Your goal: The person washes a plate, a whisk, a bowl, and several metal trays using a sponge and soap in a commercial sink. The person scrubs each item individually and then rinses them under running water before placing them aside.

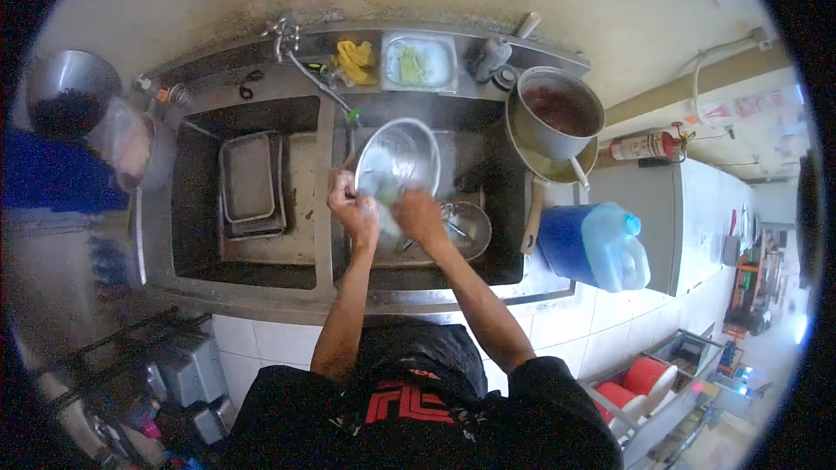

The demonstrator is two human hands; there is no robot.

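Note:
A shiny round metal bowl is tilted over the right sink basin, suds inside it. My left hand grips its near left rim, thumb and fingers closed on the edge. Against the inside of the bowl, my right hand is closed around a pale green scouring pad, partly hidden and smeared by motion. Below the hands, a second metal bowl lies in the basin with some utensils in it. The tap's hose, with its green end, reaches to just above the held bowl.
Two rectangular trays lie in the left basin. On the back ledge are a yellow cloth and a soapy tray. To the right stand a large pot and a blue-filled plastic jug. Another pot stands far left.

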